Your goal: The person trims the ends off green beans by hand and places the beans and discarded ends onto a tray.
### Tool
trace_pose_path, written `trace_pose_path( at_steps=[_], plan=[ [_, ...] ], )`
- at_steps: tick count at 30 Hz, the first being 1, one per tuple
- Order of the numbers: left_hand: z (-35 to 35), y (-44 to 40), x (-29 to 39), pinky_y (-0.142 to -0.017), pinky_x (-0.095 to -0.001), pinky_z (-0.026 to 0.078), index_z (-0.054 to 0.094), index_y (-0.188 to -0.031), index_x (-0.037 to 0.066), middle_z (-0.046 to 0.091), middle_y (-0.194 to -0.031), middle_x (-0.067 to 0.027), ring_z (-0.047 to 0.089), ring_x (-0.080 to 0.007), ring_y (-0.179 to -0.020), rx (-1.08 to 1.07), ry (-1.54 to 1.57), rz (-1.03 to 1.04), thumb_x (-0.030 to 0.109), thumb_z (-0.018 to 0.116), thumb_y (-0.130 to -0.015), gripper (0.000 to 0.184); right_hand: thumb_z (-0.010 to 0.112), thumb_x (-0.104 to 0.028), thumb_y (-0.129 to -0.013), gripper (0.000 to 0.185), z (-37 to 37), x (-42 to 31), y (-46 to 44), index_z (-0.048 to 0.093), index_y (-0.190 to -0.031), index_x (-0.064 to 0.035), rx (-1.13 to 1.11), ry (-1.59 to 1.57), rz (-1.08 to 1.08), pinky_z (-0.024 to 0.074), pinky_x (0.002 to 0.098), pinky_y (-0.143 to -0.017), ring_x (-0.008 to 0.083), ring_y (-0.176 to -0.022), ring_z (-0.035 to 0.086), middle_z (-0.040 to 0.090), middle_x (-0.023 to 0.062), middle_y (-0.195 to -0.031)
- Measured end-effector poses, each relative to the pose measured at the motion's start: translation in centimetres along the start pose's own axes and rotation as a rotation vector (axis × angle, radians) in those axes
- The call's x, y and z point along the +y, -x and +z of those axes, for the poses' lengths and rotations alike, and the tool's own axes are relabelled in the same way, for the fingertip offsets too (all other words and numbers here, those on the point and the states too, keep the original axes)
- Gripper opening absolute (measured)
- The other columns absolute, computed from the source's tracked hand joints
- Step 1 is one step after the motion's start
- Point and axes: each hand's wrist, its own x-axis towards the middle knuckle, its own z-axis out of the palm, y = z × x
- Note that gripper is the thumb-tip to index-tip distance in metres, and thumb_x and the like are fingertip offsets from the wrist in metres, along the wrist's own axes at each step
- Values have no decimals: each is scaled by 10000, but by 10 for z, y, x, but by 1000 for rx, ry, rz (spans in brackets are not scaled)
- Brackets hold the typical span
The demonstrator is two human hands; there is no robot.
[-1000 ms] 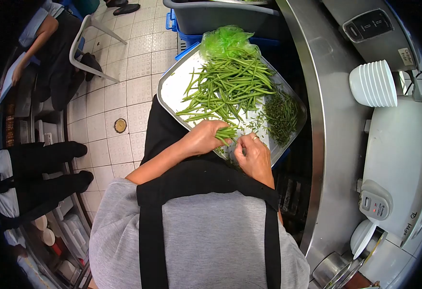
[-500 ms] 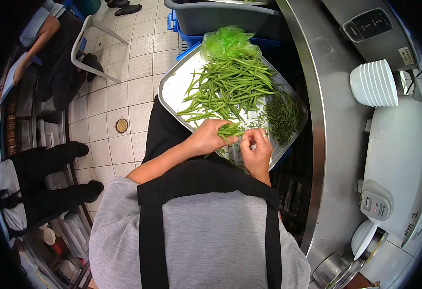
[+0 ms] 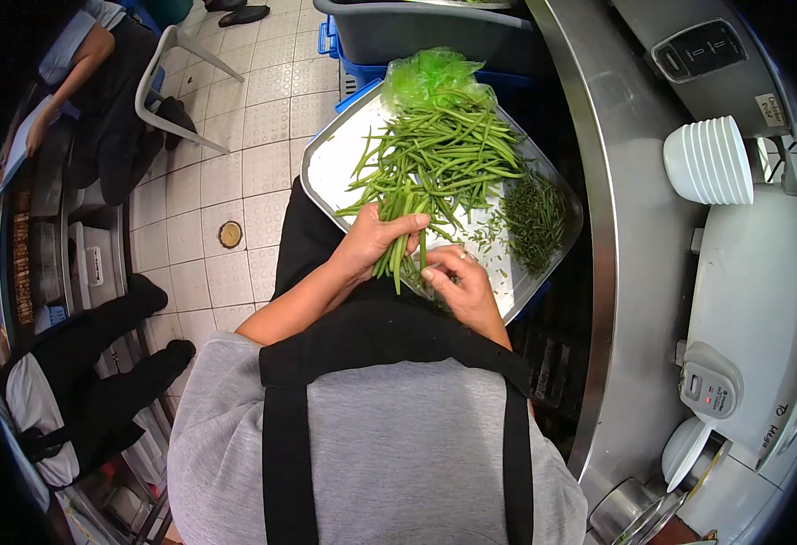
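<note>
My left hand (image 3: 376, 241) is closed round a bunch of green beans (image 3: 397, 250), which hang past the fingers toward my apron. Close beside it, my right hand (image 3: 462, 286) has thumb and fingertips pinched at the lower end of one bean. Both hands are over the near corner of a metal tray (image 3: 321, 173) lined in white. A large heap of green beans (image 3: 444, 150) covers the tray's middle, and a darker pile of short trimmed ends (image 3: 535, 222) lies on its right. A crumpled green plastic bag (image 3: 430, 77) rests at the far corner.
A steel counter (image 3: 589, 182) runs along my right, bearing stacked white bowls (image 3: 709, 162) and a white appliance (image 3: 748, 300). Beyond the tray stands a grey tub (image 3: 435, 41). At left are a white chair (image 3: 185, 91), a seated person (image 3: 99, 100) and another person's dark-clothed legs (image 3: 112, 341).
My left hand has turned and shifted left, so the bunch of beans now points down toward me. My right hand has moved slightly left and lower.
</note>
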Motion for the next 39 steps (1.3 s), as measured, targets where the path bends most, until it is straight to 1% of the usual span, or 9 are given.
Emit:
trace_pose_path(
  at_steps=[3, 6, 9, 15, 21, 27, 33, 36, 39],
  plan=[
    [2, 0, 0, -450, -218, 399, 607, -856, 45, 564, -603, -20, 513, -87, -493, 8, 4, 12, 173, 679, -862, 146, 654, -140, -871, 159, 0, 2, 1, 638, -955, -6, -52, 37, 84, 437, 257, -579, 123, -622, 547, 615, 68, -756],
    [1, 0, -1, -458, -222, 404, 612, -884, 37, 568, -622, -19, 518, -85, -508, -16, 6, 9, 169, 684, -857, 153, 654, -152, -877, 151, -3, -1, 2, 634, -925, -10, -81, 48, 279, 416, 263, -531, 104, -564, 515, 601, 44, -665],
    [-1, -3, -9, -469, -224, 408, 615, -906, 31, 567, -632, -19, 523, -86, -522, -57, -32, 38, 165, 688, -853, 162, 656, -156, -878, 148, -2, -3, 4, 634, -906, -12, -77, -9, 264, 403, 265, -502, 95, -533, 496, 583, 24, -609],
    [-3, -2, -8, -473, -226, 406, 611, -891, 35, 560, -620, -25, 519, -95, -517, -75, -50, -1, 180, 689, -850, 169, 649, -140, -879, 154, -4, -2, 5, 655, -936, 3, -57, -12, 246, 440, 265, -570, 110, -608, 552, 637, 53, -707],
    [-8, -3, -6, -479, -235, 423, 606, -898, 28, 564, -619, -31, 529, -111, -516, 21, 81, -31, 186, 680, -849, 181, 644, -117, -874, 152, -14, -1, 3, 685, -961, 0, -76, 19, 187, 456, 262, -625, 124, -693, 599, 676, 81, -811],
    [-8, -3, -8, -496, -238, 448, 610, -928, 22, 580, -650, -32, 554, -107, -542, 21, 74, -30, 175, 678, -847, 186, 667, -86, -850, 136, -11, -2, 4, 686, -959, -7, -65, -36, 237, 441, 244, -606, 93, -654, 553, 646, 42, -759],
    [-4, -3, -6, -437, -217, 408, 635, -851, 46, 594, -609, -33, 538, -87, -486, 58, 126, -25, 173, 691, -852, 139, 676, -54, -833, 100, -7, 8, 5, 666, -918, -2, -22, -85, 226, 424, 227, -575, 64, -615, 512, 625, 10, -736],
    [-7, -2, -6, -511, -241, 464, 602, -952, 12, 584, -674, -37, 564, -108, -557, 16, 85, -29, 164, 672, -845, 199, 654, -44, -843, 64, -8, 10, 5, 650, -896, -8, -17, -100, 236, 409, 215, -564, 56, -610, 505, 608, -12, -727],
    [-2, 3, 0, -528, -251, 473, 594, -952, 12, 582, -688, -43, 563, -111, -569, -36, 68, 43, 180, 672, -842, 215, 628, -43, -859, 41, -8, 17, 6, 623, -884, -11, 10, -174, 247, 396, 213, -547, 55, -606, 501, 584, -17, -709]
  ],
)
